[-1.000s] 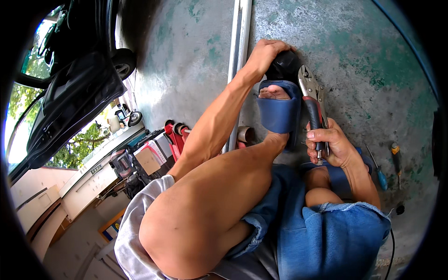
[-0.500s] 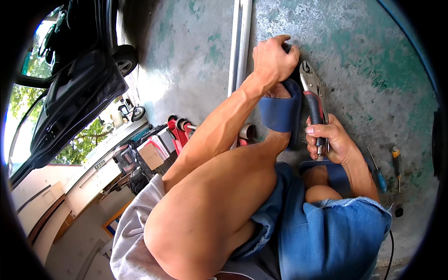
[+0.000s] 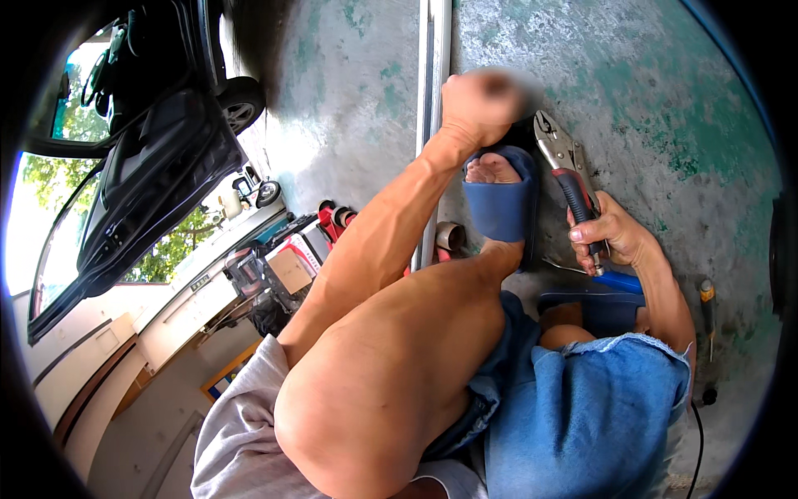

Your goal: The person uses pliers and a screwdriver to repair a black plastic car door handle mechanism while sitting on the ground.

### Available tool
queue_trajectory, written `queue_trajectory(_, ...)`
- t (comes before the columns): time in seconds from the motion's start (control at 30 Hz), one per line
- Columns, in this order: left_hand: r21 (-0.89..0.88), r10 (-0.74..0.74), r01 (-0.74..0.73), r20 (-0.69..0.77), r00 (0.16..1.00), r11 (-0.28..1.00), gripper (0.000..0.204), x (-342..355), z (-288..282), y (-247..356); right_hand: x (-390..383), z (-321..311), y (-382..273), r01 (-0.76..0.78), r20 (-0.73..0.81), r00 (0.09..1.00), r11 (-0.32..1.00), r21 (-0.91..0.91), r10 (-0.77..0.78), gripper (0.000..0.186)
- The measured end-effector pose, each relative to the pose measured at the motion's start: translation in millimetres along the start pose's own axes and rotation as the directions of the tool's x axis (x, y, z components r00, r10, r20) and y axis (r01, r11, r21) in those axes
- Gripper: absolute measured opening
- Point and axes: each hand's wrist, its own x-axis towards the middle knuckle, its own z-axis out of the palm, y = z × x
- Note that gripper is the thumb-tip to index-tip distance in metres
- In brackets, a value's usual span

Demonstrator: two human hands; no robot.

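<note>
My left hand point(image 3: 474, 108) is at the top of a black object point(image 3: 522, 133), just beyond my slippered foot; its fingers are blurred, so their grip is unclear. In my right hand point(image 3: 613, 231) are silver locking pliers point(image 3: 564, 151) with a red-and-black handle, their jaws pointing away from me beside the black object. The blue slipper point(image 3: 499, 208) sits between my left forearm and the pliers. Just below my right hand shows a blue-handled tool point(image 3: 617, 282) with a thin metal shaft. A yellow-capped screwdriver point(image 3: 709, 320) lies to the right of my right forearm.
A long metal rail point(image 3: 434, 41) runs along the stained concrete floor point(image 3: 665, 91) left of my hands. At left are a car with an open black door point(image 3: 141, 200), red equipment point(image 3: 332, 218) and cases point(image 3: 266, 274). A black cable point(image 3: 698, 441) runs at lower right.
My left hand has shifted slightly left. My right hand and pliers have moved right. A blue-handled tool now shows crosswise below that hand; the blue screwdriver no longer shows at its former spot.
</note>
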Motion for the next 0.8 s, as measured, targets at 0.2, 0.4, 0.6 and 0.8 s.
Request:
queue_trajectory(0.2, 0.008, -0.036, 0.036, -0.068, 0.997, 0.999, 0.032, -2.1, -2.1, -9.0, 5.7, -1.9, -2.7, 0.008, -0.007, 1.0, 1.0, 0.004, -0.008, 0.023)
queue_trajectory(0.4, -0.027, -0.07, 0.068, -0.079, 0.994, 0.997, 0.036, 10.9, -4.8, -9.5, 8.7, 6.7, -11.4, 0.047, -0.041, 0.998, 0.997, -0.053, -0.05, 0.026)
queue_trajectory(0.6, -0.016, -0.074, 0.073, -0.085, 0.994, 0.997, 0.038, 9.2, -2.6, -11.5, 3.5, 44.7, -18.0, -0.183, -0.44, 0.775, 0.505, -0.844, -0.454, 0.04)
queue_trajectory(0.8, -0.027, -0.11, 0.108, -0.078, 0.991, 0.994, 0.042, 7.6, -8.1, -11.6, 10.9, 90.0, 5.7, -0.574, -0.41, 0.489, 0.07, -0.816, -0.77, 0.033)
